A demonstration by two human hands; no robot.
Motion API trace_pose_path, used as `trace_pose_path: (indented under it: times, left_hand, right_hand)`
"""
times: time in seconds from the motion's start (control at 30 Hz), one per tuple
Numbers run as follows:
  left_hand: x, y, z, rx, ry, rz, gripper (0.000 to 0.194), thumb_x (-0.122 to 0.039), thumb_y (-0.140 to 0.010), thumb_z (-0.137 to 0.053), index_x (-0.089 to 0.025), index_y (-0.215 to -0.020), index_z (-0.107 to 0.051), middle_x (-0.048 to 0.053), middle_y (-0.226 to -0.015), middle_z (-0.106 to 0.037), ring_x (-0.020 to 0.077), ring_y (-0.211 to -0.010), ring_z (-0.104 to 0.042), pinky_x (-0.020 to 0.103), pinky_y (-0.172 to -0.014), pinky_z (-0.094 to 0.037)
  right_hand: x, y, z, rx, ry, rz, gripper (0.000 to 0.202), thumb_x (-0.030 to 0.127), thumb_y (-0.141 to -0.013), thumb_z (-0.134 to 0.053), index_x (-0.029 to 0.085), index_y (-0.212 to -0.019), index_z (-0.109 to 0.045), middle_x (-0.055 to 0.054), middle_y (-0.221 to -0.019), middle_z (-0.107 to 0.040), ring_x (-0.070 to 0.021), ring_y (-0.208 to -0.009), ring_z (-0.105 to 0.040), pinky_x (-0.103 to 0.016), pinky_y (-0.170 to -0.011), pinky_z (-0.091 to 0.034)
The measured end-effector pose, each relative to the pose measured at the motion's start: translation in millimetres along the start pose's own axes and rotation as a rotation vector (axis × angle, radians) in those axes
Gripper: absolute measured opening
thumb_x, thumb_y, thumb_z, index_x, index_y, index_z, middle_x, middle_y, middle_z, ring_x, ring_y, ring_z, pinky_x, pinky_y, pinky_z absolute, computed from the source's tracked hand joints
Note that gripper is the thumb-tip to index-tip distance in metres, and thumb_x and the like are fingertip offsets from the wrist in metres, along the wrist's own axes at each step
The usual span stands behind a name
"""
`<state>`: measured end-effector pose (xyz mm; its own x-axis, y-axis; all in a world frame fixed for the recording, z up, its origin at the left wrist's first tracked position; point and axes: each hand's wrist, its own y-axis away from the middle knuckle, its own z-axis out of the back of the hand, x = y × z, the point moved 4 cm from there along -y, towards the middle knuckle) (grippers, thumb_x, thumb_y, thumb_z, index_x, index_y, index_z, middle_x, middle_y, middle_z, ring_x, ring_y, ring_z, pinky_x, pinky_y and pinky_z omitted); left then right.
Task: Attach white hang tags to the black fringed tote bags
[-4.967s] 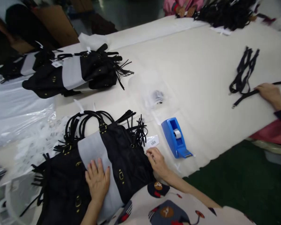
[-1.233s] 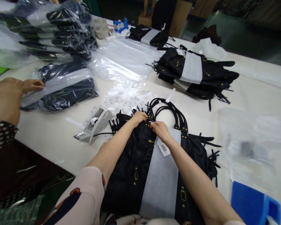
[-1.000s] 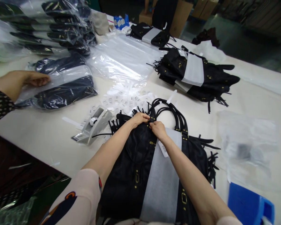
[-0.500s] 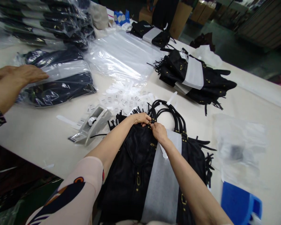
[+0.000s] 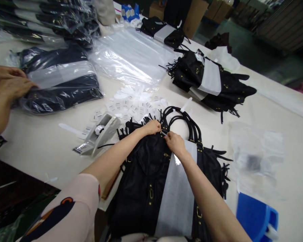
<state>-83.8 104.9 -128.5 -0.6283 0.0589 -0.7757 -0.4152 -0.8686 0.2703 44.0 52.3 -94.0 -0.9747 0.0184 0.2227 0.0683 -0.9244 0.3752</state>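
Observation:
A black handbag (image 5: 141, 195) with fringed sides, brass-coloured fittings and looped handles (image 5: 192, 126) lies in front of me. A pale grey wrap (image 5: 178, 198) runs down its front. My left hand (image 5: 153, 127) is closed at the foot of a handle; what its fingers pinch is hidden. Just to its right, my right hand (image 5: 176, 143) pinches a thin whitish strip (image 5: 164, 133) that spans the small gap between both hands. Below my right hand hangs a shiny white tag (image 5: 177, 160) over the wrap.
White labels (image 5: 131, 102) lie heaped beyond the bag, beside a grey tape dispenser (image 5: 97, 136). Clear plastic sleeves (image 5: 136, 57) and more wrapped black bags (image 5: 209, 79) lie farther back. At left, a co-worker's hands (image 5: 12, 84) touch a plastic-packed bag (image 5: 63, 79). A blue holder (image 5: 254, 215) stands right.
My hands have drawn slightly apart, and the whitish strip now shows between them. The co-worker's hands have moved left to the edge of the packed bag.

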Motion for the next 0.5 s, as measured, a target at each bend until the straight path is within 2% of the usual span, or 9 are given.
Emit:
trace_pose_path:
  times: [0.13,0.23,0.37,0.5]
  left_hand:
    - [-4,16,15.1,-0.106,-0.075,-0.001,0.015,-0.005,-0.058,-0.051,-0.014,-0.053,-0.062,0.002,-0.063,-0.060,0.0132,-0.067,-0.054,0.020,-0.066,-0.039]
    - [-2,27,23.5,-0.153,-0.059,0.071,0.015,-0.008,-0.061,-0.050,-0.014,-0.054,-0.062,0.000,-0.052,-0.055,0.0114,-0.057,-0.052,0.020,-0.060,-0.039]
    - [2,33,23.4,-0.183,0.139,0.224,0.017,-0.014,-0.066,-0.047,-0.012,-0.058,-0.063,-0.003,-0.037,-0.047,0.0081,-0.038,-0.042,0.020,-0.047,-0.035]
    - [0,32,18.8,-0.191,0.182,0.199,0.019,-0.011,-0.064,-0.046,-0.011,-0.069,-0.065,-0.004,-0.039,-0.050,0.0076,-0.038,-0.044,0.018,-0.046,-0.036]
  right_hand:
    - [0,6,0,-0.022,-0.046,0.015,0.017,0.029,-0.077,-0.053,0.022,-0.090,-0.059,-0.005,-0.085,-0.066,-0.0206,-0.082,-0.059,-0.028,-0.065,-0.037]
    - [-3,5,-1,-0.025,-0.146,0.019,0.018,0.028,-0.071,-0.058,0.021,-0.087,-0.060,-0.002,-0.081,-0.065,-0.0186,-0.078,-0.059,-0.026,-0.064,-0.038]
    - [-8,1,-8,-0.018,-0.349,-0.015,0.020,0.025,-0.071,-0.057,0.019,-0.090,-0.059,0.001,-0.074,-0.063,-0.0135,-0.070,-0.057,-0.023,-0.064,-0.039]
    - [0,-3,-8,-0.131,-0.295,0.043,0.031,0.024,-0.076,-0.052,0.022,-0.106,-0.056,-0.002,-0.086,-0.060,-0.0143,-0.079,-0.055,-0.025,-0.072,-0.040]
